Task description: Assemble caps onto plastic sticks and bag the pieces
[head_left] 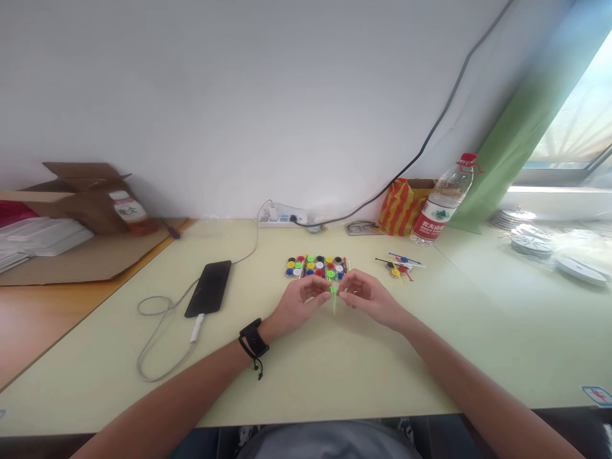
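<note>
Between my two hands, low over the table, is a small bright green plastic piece (333, 291) with a thin pale stem pointing down, blurred. My left hand (306, 299) pinches it from the left with thumb and forefinger. From the right, the bent fingers of my right hand (368, 298) close at its other side; their exact contact is too small to make out. Just beyond my fingertips lie rows of small coloured discs (310, 266) with thin sticks among them, partly hidden by my hands. A loose pile of coloured sticks and discs (400, 266) lies to the right.
A phone (209, 289) on a charging cable lies left. Along the wall are a power strip (282, 217), glasses (365, 227), a striped bag (400, 207) and a large water bottle (440, 203). Cardboard (81, 261) stands far left, stacked white discs (530, 242) far right.
</note>
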